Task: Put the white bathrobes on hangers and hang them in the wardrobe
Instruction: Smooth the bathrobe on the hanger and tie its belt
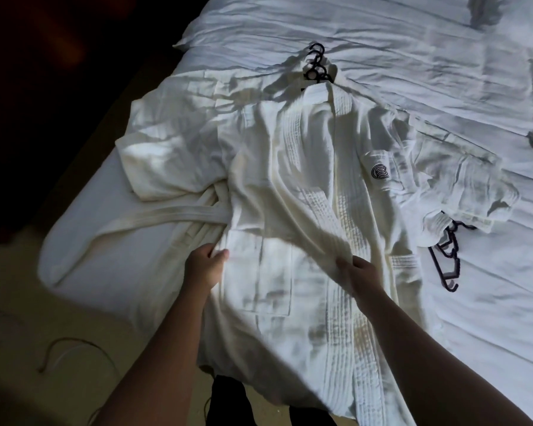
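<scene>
The left hand (208, 265) pinches the white bathrobe (290, 167) at its side edge, just below the belt (173, 215). The right hand (359, 272) grips a fold of its front panel. The robe lies spread on the bed (443, 56). Beyond both hands, black hanger hooks (316, 63) stick out at the collar. Loose hangers (446, 262) lie to the right of the right hand.

From my remote view, the bathrobe (290, 167) lies spread on the bed (413, 41), collar at the far side, hem over the near edge. A stack of hangers (316, 64) sits at the collar, with the hooks pointing away from me. The belt (173, 215) runs out to the left at the waist. A second bathrobe (462, 179) lies bunched to the right, with another hanger (446, 262) partly under its near edge. The left hand (205, 265) and right hand (359, 269) grip the bathrobe's lower front, with the pocket (271, 278) between them. A cable (65, 345) lies on the floor (13, 272), left of the bed.
</scene>
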Action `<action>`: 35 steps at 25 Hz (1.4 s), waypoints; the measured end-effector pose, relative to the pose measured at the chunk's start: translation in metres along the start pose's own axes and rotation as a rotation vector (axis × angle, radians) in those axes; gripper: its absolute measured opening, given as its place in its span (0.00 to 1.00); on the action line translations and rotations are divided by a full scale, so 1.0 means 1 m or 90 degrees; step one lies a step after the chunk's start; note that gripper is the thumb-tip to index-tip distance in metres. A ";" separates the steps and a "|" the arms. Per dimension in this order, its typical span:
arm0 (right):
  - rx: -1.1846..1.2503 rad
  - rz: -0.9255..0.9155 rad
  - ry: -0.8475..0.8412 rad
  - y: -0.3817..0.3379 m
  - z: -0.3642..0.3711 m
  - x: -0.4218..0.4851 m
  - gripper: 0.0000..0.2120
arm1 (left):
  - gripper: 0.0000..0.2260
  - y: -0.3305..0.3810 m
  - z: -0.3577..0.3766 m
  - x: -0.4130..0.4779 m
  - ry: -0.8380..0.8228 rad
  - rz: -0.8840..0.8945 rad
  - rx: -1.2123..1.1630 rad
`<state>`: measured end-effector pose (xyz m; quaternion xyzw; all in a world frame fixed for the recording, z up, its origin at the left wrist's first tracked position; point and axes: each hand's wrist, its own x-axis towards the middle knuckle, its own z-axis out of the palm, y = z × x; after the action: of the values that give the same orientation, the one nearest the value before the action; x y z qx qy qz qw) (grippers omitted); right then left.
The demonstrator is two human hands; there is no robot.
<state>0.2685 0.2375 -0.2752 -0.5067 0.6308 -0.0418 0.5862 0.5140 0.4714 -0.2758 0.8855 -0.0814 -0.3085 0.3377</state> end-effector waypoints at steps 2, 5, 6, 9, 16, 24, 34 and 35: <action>-0.014 0.016 0.018 -0.008 -0.004 0.010 0.03 | 0.14 -0.002 -0.004 0.012 -0.005 -0.041 0.064; 0.076 0.072 -0.123 -0.028 -0.002 0.021 0.17 | 0.18 0.008 0.002 0.022 -0.102 -0.048 -0.039; 0.121 0.087 -0.173 -0.043 0.001 0.026 0.15 | 0.21 0.014 0.006 0.032 -0.128 -0.050 -0.090; 0.151 0.091 -0.303 -0.081 0.010 0.032 0.06 | 0.13 0.036 0.006 0.046 -0.133 -0.038 -0.028; 0.189 0.160 -0.320 -0.157 0.040 0.098 0.11 | 0.10 0.095 -0.001 0.123 0.030 0.018 0.009; 0.286 0.070 -0.255 -0.202 0.086 0.161 0.12 | 0.20 0.147 0.025 0.269 0.074 0.315 0.279; 0.329 -0.037 -0.246 -0.286 0.111 0.261 0.25 | 0.30 0.181 0.019 0.411 0.044 0.299 0.481; 0.317 -0.027 -0.237 -0.292 0.114 0.270 0.21 | 0.27 0.182 0.019 0.422 0.045 0.307 0.467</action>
<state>0.5841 -0.0281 -0.3100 -0.3593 0.4726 -0.1137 0.7966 0.8503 0.1747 -0.3763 0.9125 -0.3782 -0.1415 0.0661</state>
